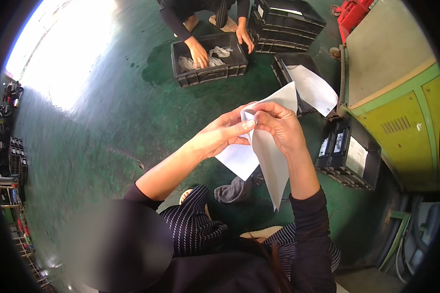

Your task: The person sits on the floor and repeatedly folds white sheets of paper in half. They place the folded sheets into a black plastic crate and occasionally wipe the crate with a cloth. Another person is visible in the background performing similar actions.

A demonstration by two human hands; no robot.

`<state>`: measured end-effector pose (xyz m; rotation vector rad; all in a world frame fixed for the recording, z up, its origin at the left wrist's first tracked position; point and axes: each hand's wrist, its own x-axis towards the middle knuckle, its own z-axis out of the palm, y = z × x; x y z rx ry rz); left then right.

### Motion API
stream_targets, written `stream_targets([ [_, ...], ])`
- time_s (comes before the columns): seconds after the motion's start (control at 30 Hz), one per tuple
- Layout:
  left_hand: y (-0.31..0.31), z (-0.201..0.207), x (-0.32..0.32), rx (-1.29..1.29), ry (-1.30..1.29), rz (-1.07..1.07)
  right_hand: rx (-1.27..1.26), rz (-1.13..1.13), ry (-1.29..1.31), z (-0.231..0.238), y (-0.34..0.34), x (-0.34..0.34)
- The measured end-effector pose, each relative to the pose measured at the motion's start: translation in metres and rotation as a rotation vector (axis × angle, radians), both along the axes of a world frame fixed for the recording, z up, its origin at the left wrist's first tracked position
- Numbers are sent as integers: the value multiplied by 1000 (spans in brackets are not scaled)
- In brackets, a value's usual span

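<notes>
I hold a white sheet of paper up in front of me with both hands. My left hand pinches its upper edge from the left. My right hand grips the same edge from the right, fingertips touching those of the left. The sheet hangs down folded, one flap pointing up toward the right and another drooping below my hands. Both forearms are bare, with dark sleeves pushed up.
Across the green floor another person crouches with both hands in a black crate of pale items. Stacked black crates stand beside it, another crate with white paper nearer. A yellow-green cabinet stands right. A grey cloth lies by my feet.
</notes>
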<state>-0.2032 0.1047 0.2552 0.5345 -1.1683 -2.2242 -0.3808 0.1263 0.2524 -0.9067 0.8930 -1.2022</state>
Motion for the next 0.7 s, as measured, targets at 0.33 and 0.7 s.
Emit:
stream_targets([
  [0.33,-69,-24,75,-835,-784,389,-295,27,453,89,20,-47],
  [0.7,-101,59,-9,-915,-829,-384,-392,1,536,146,30,-104],
])
